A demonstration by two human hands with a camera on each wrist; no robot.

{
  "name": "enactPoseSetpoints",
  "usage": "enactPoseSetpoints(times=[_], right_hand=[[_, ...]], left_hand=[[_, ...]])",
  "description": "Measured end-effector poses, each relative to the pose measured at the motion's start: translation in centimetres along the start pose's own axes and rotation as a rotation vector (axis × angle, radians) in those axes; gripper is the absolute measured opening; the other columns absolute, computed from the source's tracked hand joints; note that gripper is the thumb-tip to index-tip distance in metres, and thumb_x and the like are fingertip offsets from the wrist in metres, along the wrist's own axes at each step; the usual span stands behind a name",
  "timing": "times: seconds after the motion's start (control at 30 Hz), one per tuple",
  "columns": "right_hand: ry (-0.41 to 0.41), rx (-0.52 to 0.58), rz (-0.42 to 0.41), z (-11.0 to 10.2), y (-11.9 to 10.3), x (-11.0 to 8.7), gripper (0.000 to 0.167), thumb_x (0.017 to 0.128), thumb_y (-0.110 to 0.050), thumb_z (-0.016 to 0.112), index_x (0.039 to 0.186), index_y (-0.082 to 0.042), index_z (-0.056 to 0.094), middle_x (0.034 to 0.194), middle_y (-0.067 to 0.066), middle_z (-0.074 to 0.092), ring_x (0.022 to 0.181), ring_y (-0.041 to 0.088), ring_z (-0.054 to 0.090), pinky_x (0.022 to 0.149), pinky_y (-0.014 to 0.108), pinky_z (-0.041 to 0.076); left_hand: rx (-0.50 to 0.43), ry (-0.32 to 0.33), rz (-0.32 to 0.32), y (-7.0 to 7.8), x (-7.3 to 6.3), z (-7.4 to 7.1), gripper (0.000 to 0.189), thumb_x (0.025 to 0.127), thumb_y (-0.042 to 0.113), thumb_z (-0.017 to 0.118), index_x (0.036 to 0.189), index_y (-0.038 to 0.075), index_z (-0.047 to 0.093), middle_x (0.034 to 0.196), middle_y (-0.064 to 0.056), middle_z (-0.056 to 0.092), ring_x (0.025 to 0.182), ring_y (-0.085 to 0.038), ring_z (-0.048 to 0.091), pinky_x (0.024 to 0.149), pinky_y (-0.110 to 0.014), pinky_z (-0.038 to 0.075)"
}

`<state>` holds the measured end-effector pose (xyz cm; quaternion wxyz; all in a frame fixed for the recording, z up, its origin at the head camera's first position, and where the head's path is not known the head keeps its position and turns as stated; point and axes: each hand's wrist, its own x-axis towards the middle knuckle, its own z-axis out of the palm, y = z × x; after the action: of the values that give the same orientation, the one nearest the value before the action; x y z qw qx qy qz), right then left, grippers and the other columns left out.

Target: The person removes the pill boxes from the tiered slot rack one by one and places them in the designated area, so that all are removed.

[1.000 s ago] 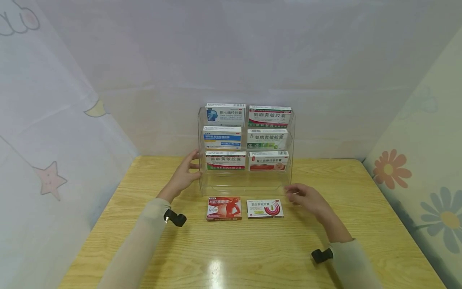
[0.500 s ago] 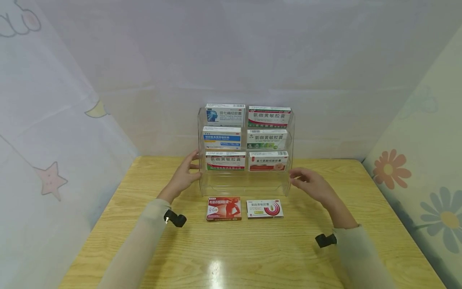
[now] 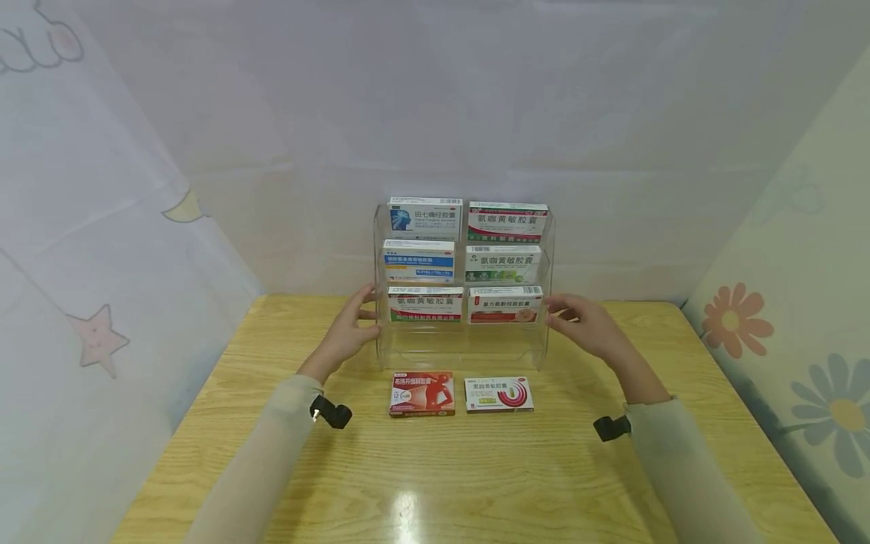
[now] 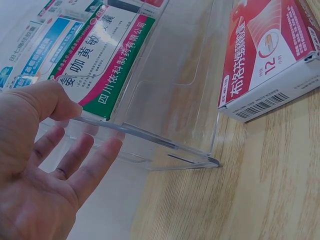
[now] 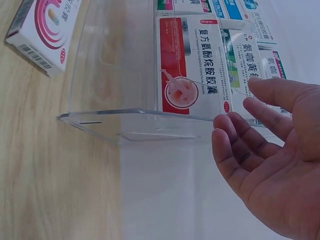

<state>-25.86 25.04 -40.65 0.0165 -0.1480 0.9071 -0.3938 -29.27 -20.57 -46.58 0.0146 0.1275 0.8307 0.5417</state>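
A clear acrylic display rack point(image 3: 462, 340) stands on the table with medicine boxes in its upper three tiers. My left hand point(image 3: 348, 332) is at its left side; in the left wrist view the thumb point(image 4: 67, 106) lies on the panel's front edge and the fingers rest along its outer face. At the right side is my right hand point(image 3: 586, 326), its fingers loosely bent and the fingertips point(image 5: 222, 122) right at the panel edge, the thumb apart. The nearest boxes are a green-and-red-striped one point(image 3: 425, 305) and a red-and-white one point(image 3: 505, 306).
The rack's bottom tier holds no box. In front of it a red medicine box point(image 3: 421, 393) and a white one with pink rings point(image 3: 499, 394) lie flat on the wooden table point(image 3: 408, 468). A pale cloth backdrop point(image 3: 462, 106) hangs behind.
My right hand has moved up along the rack's right side, from its lower front corner to beside the third tier. The left hand stays on the left side. The boxes have not moved.
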Motion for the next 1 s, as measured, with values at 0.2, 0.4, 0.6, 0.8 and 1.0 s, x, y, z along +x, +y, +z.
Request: enactPoseSetpoints(times=[0.2, 0.4, 0.6, 0.8, 1.0], right_hand=[[0.020, -0.034, -0.005, -0.6, -0.4, 0.9, 0.041, 0.101, -0.021, 0.062, 0.139, -0.005, 0.059, 0.130, 0.020, 0.062, 0.111, 0.036, 0.061, 0.087, 0.051, 0.054], [0.026, -0.076, -0.011, -1.0, -0.8, 1.8, 0.041, 0.100, -0.018, 0.063, 0.139, -0.005, 0.060, 0.128, 0.022, 0.061, 0.112, 0.038, 0.061, 0.088, 0.053, 0.054], [-0.008, -0.128, 0.005, -1.1, -1.2, 2.8, 0.043, 0.100, -0.022, 0.062, 0.140, -0.007, 0.059, 0.132, 0.022, 0.059, 0.114, 0.039, 0.060, 0.089, 0.054, 0.053], [-0.015, -0.168, -0.006, -1.0, -1.4, 3.8, 0.040, 0.100, -0.019, 0.062, 0.138, -0.006, 0.062, 0.129, 0.024, 0.059, 0.110, 0.040, 0.061, 0.088, 0.055, 0.053], [-0.020, -0.193, -0.004, -0.7, -1.5, 4.4, 0.038, 0.100, -0.019, 0.063, 0.136, -0.008, 0.063, 0.126, 0.024, 0.058, 0.107, 0.041, 0.062, 0.087, 0.054, 0.054]], left_hand=[[0.008, 0.009, 0.011, 0.1, 0.0, 0.0, 0.089, 0.089, 0.000, 0.066, 0.163, 0.022, 0.020, 0.157, -0.011, 0.037, 0.128, -0.037, 0.050, 0.091, -0.047, 0.054], [0.016, 0.017, 0.008, 0.0, 0.0, 0.0, 0.089, 0.089, 0.000, 0.066, 0.162, 0.022, 0.021, 0.157, -0.011, 0.037, 0.128, -0.036, 0.050, 0.091, -0.048, 0.054], [0.018, 0.011, 0.005, -0.2, 0.0, 0.0, 0.089, 0.090, 0.000, 0.066, 0.163, 0.022, 0.020, 0.158, -0.011, 0.036, 0.129, -0.037, 0.050, 0.092, -0.049, 0.054], [0.013, -0.006, 0.003, 0.8, -0.4, 0.1, 0.088, 0.090, -0.003, 0.064, 0.163, 0.016, 0.018, 0.159, -0.017, 0.034, 0.130, -0.043, 0.048, 0.092, -0.052, 0.054], [0.004, -0.015, -0.024, 2.2, -0.9, 0.0, 0.088, 0.090, -0.004, 0.064, 0.163, 0.014, 0.017, 0.160, -0.017, 0.032, 0.133, -0.043, 0.046, 0.096, -0.055, 0.052]])
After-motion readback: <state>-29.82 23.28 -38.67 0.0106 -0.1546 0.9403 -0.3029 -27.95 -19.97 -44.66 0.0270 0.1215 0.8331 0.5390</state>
